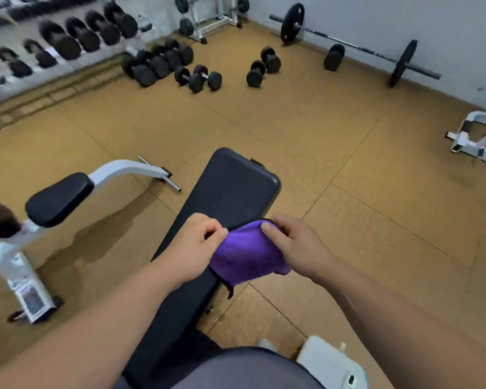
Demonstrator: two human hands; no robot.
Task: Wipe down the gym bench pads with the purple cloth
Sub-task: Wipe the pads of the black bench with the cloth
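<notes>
A long black bench pad (230, 186) runs away from me in the middle of the view. The purple cloth (244, 255) hangs bunched over the pad's right edge, held between both hands. My left hand (194, 245) pinches the cloth's left upper corner with closed fingers. My right hand (295, 242) grips its right side, thumb on top. A second bench with a smaller black pad (58, 199) on a white frame stands to the left.
Loose dumbbells (198, 78) lie on the tan floor at the back, below a dumbbell rack (59, 40). A loaded barbell (348, 43) rests along the right wall. A white frame (474, 136) sits at the right; a white object (331, 360) lies near my feet.
</notes>
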